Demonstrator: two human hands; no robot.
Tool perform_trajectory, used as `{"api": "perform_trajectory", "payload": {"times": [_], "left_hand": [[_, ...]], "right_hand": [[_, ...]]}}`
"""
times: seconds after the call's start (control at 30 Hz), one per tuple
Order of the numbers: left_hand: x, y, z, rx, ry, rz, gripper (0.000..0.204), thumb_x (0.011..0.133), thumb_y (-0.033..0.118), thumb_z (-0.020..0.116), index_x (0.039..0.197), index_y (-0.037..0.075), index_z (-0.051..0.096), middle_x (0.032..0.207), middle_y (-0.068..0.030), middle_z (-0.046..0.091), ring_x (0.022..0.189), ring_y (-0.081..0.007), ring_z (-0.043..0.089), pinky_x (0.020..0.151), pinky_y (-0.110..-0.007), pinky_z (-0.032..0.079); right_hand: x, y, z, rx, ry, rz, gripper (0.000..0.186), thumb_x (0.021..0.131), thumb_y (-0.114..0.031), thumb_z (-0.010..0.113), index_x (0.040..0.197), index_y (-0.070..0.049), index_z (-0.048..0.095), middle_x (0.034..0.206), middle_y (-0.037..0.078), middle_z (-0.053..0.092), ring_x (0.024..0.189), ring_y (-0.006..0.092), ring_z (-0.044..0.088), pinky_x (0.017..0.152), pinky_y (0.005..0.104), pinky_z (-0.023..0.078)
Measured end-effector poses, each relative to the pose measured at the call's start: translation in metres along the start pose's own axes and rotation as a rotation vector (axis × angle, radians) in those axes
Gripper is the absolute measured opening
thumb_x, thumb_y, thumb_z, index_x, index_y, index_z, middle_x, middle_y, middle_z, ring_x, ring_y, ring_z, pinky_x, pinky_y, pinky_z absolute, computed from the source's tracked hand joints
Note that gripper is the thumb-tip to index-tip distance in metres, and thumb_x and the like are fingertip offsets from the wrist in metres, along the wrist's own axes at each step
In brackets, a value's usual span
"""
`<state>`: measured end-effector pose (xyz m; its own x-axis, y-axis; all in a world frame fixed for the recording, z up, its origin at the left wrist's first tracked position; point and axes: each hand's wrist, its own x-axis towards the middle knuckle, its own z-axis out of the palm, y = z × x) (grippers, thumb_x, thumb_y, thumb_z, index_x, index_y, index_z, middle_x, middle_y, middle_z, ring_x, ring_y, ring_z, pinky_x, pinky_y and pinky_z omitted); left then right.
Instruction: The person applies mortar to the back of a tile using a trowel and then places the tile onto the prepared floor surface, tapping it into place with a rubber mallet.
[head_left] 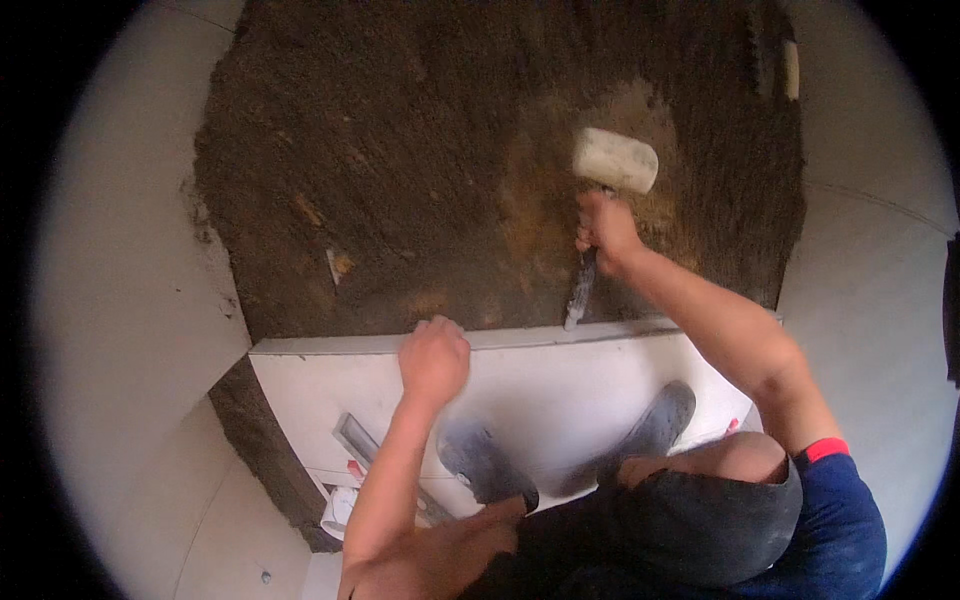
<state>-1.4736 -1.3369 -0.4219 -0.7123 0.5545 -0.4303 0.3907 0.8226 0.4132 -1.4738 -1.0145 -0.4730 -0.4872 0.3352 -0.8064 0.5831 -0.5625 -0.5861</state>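
Note:
My right hand point(607, 230) is closed around the dark, mortar-smeared handle of a mallet with a white head point(615, 160), above the brown bed of mortar. The handle's lower end reaches down to a long light grey strip point(560, 337); whether they touch I cannot tell. This strip runs along the far edge of a large white tile point(560, 390). Left of the mallet, my left hand point(436, 362) has its fingers curled over the same strip, fingertips at the mortar side. My feet, in dark grey shoes point(485, 460), are on the white tile.
Brown mortar point(400, 150) covers the floor ahead, between pale walls. A trowel-like tool point(790, 70) lies at its far right. A small chip point(334, 267) sits in the mortar. Beside my left forearm are a grey metal bar point(358, 437), a red wedge point(355, 468) and a white round object point(340, 508).

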Motion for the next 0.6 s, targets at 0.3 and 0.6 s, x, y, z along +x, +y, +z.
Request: {"api": "perform_trajectory", "payload": {"times": [0.3,0.6], "left_hand": [[-0.016,0.005,0.001,-0.001,-0.006,0.003,0.015,0.080,0.016,0.056,0.078,0.005,0.066,0.086,-0.0128,0.064,0.086,-0.0324,0.062,0.073,-0.047,0.051],[-0.011,-0.004,-0.005,0.003,0.016,0.007,0.013,0.079,0.015,0.057,0.077,0.005,0.065,0.087,-0.0109,0.063,0.088,-0.0301,0.062,0.072,-0.044,0.053]], "right_hand": [[-0.028,-0.001,0.016,0.031,0.081,0.065,0.015,0.090,-0.022,0.057,0.082,-0.013,0.047,0.063,-0.002,0.034,0.052,0.0143,0.034,0.049,0.0336,0.032],[0.006,0.011,0.020,0.098,-0.008,0.052,0.016,0.091,-0.026,0.056,0.092,-0.011,0.052,0.062,-0.002,0.034,0.050,0.0149,0.034,0.050,0.0330,0.032]]}}
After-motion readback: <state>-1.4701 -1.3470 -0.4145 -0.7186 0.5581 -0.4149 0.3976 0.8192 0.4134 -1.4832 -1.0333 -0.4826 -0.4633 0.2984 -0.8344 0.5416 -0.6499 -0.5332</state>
